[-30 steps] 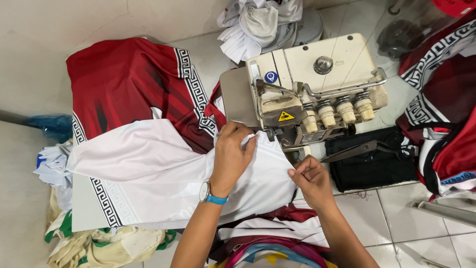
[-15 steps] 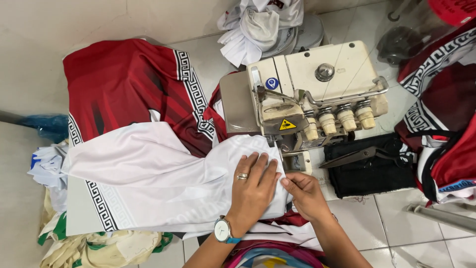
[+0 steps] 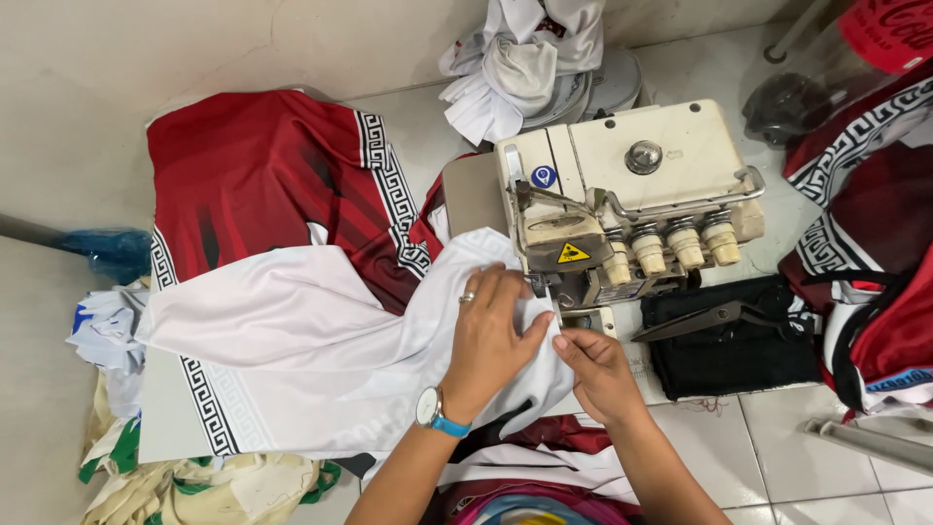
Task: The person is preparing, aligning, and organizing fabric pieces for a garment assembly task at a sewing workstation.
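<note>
A white fabric piece [image 3: 292,340] with a black-and-white key-pattern border lies spread in front of a cream overlock sewing machine [image 3: 632,185]. My left hand [image 3: 491,335], with a ring and a wristwatch, presses flat on the white fabric just left of the machine's presser foot. My right hand [image 3: 593,365] pinches the fabric's edge directly below the foot, fingertips touching the cloth. A red garment [image 3: 253,185] with the same patterned trim lies under and behind the white piece.
A heap of white cloth [image 3: 525,58] sits behind the machine. Black scissors [image 3: 709,319] rest on a black cloth [image 3: 729,340] to the right. Red and white garments [image 3: 875,243] pile at the far right. Scraps [image 3: 146,467] lie at bottom left.
My left hand slid back from the machine's side to lie flat on the white fabric near the foot. My right hand moved up to grip the fabric edge under the foot.
</note>
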